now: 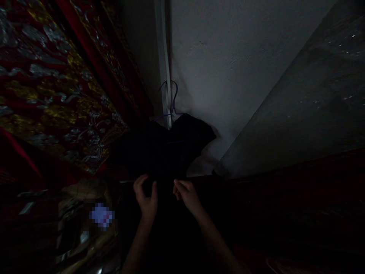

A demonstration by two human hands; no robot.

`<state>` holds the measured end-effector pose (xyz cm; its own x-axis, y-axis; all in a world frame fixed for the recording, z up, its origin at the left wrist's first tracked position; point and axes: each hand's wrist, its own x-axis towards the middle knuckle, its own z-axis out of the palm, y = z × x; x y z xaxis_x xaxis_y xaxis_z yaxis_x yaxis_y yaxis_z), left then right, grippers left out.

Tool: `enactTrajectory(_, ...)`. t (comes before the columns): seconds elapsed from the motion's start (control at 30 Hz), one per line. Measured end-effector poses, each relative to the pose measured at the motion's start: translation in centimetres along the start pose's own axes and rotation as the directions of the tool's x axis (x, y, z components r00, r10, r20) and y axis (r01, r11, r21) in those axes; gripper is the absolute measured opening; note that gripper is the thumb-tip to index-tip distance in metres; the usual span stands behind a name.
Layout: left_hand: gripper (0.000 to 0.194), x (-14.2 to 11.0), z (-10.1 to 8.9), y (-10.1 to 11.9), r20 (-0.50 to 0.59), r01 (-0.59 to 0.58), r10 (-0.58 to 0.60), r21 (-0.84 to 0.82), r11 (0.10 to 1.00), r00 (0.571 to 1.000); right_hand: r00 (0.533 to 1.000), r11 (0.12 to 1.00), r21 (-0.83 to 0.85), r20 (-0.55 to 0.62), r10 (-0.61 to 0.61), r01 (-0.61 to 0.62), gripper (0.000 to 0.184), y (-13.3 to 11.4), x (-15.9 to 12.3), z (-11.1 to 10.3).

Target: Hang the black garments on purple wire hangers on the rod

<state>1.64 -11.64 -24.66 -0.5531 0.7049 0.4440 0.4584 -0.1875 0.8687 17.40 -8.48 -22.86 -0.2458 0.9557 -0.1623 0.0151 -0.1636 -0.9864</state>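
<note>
A black garment (168, 148) hangs on a purple wire hanger (172, 99) hooked at a white strip (164, 57) in the wall corner. My left hand (146, 198) is raised against the lower part of the garment, fingers curled with the thumb apart, pinching the dark cloth as far as I can see. My right hand (186, 195) is beside it, fingers bent together on the same dark cloth. The scene is very dark and the garment's lower part is lost in shadow.
A red cloth with gold and silver embroidery (57, 83) hangs at the left. A pale plastered wall (228, 64) is behind the garment. A grey slanted surface (308, 99) rises at the right, over a dark red edge (299, 163). Shiny cluttered objects (82, 224) lie at lower left.
</note>
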Motion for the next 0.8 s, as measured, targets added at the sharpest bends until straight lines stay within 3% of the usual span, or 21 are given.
enactTrajectory(0.07,0.022,-1.3,1.0,-0.1,0.332,0.009,0.010,-0.055,0.998,0.943,0.996,0.999,0.032,0.086,0.024,-0.027,0.065,-0.1,-0.2,0.4)
enactTrajectory(0.13,0.011,-2.1,2.0,0.1,0.468,0.059,-0.010,-0.091,0.994,0.884,0.980,0.996,0.062,0.189,0.058,-0.071,0.063,-0.6,-0.2,0.6)
enactTrajectory(0.3,0.008,-1.6,3.0,1.6,0.427,0.054,-0.017,-0.074,0.996,0.904,0.949,0.985,0.128,0.306,0.073,-0.117,0.050,-4.4,0.6,-0.3)
enactTrajectory(0.43,0.007,-0.6,3.6,1.9,0.469,-0.011,0.036,-0.056,0.998,0.883,0.962,0.983,0.184,0.271,-0.029,-0.022,0.042,-10.8,3.0,-2.1)
enactTrajectory(0.57,0.008,-0.2,4.6,0.6,0.517,-0.066,0.050,0.013,0.998,0.854,0.957,0.965,0.236,0.235,-0.171,0.114,0.033,-16.9,5.0,-3.0)
enactTrajectory(0.7,0.004,1.5,5.0,0.7,0.567,-0.098,0.079,0.003,0.995,0.820,0.947,0.967,0.214,0.257,-0.196,0.142,0.035,-17.7,4.8,-2.4)
enactTrajectory(0.8,0.015,4.5,4.6,3.6,0.467,-0.212,0.240,-0.113,0.971,0.851,0.950,0.970,0.189,0.244,-0.196,0.152,0.040,-16.1,4.2,-2.1)
